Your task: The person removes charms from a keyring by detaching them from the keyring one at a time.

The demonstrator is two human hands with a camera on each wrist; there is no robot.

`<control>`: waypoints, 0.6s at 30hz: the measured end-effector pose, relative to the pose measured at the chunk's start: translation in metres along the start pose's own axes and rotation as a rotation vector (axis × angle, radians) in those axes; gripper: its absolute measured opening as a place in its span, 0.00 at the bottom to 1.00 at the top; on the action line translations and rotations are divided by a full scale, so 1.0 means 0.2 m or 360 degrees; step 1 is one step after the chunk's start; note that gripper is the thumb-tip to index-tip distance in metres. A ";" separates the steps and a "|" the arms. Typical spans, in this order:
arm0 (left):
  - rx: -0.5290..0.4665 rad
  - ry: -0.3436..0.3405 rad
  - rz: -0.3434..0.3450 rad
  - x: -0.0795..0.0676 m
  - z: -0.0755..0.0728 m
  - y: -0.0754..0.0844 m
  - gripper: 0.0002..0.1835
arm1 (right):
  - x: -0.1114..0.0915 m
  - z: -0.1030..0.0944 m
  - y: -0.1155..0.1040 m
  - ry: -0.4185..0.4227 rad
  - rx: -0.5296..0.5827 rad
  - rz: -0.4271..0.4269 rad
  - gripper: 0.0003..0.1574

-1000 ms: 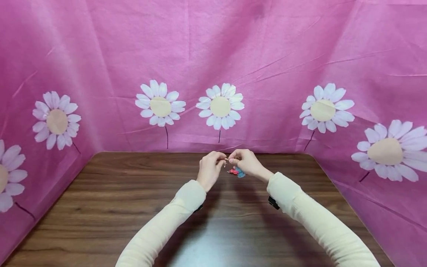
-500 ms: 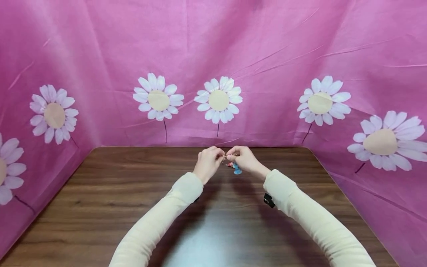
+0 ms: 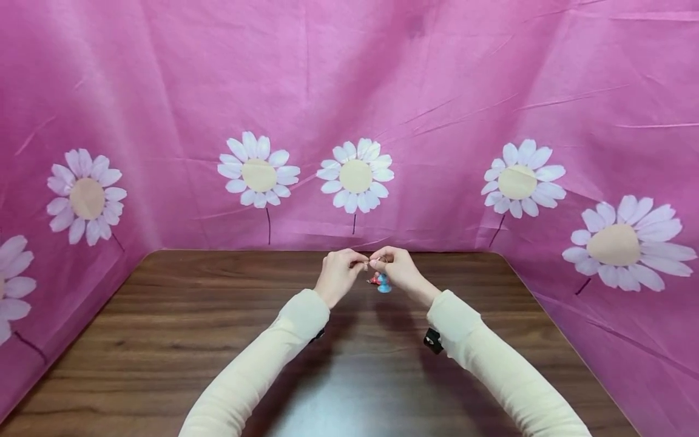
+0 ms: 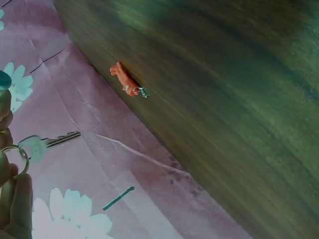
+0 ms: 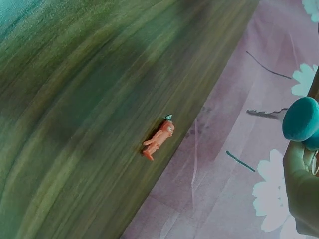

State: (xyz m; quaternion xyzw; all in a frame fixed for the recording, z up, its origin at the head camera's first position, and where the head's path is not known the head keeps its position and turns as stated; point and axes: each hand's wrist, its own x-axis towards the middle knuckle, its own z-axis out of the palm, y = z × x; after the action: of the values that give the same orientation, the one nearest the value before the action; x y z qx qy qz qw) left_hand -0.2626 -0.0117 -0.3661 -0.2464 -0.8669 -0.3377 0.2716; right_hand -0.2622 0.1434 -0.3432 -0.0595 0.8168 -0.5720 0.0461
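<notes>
Both hands meet near the table's far edge, pinching a metal key ring [image 4: 25, 160] between their fingertips. My left hand [image 3: 337, 276] grips it from the left and my right hand [image 3: 405, 274] from the right. A key [image 4: 36, 148] dangles from the ring, its toothed blade pointing away from the fingers. A rounded blue charm [image 5: 301, 119] hangs beneath the right hand, partly covering the key in the right wrist view. Below them, a small orange-red doll figurine [image 5: 160, 138] with a little metal fitting at its head lies on the table, apart from the ring.
The brown wood-grain table [image 3: 218, 340] ends just beyond the hands. A pink cloth [image 3: 437, 73] with printed white daisies rises around its back and sides. Black wrist cameras [image 3: 433, 341] sit under the pale sleeves.
The blue charm swings slightly left beneath the right hand, overlapping the figurine differently. Both hands keep their pinch on the ring with small finger shifts. The head view dips and recovers.
</notes>
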 end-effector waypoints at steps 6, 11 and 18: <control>-0.0099 0.0103 -0.0020 0.00 0.01 -0.01 0.04 | 0.01 0.01 0.02 0.0002 0.0010 -0.0080 0.11; -0.0134 0.0135 -0.0101 -0.01 0.00 -0.03 0.05 | 0.02 0.02 0.04 -0.0063 0.0052 -0.0131 0.10; -0.0273 0.0095 -0.0316 -0.02 0.00 -0.04 0.04 | 0.03 0.03 0.08 -0.0103 0.0068 -0.0187 0.08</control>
State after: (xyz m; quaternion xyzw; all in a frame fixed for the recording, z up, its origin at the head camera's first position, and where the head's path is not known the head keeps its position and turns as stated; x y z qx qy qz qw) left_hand -0.2642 -0.0177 -0.3719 -0.1717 -0.8465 -0.4429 0.2404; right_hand -0.2675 0.1425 -0.3612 -0.1248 0.7976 -0.5888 0.0400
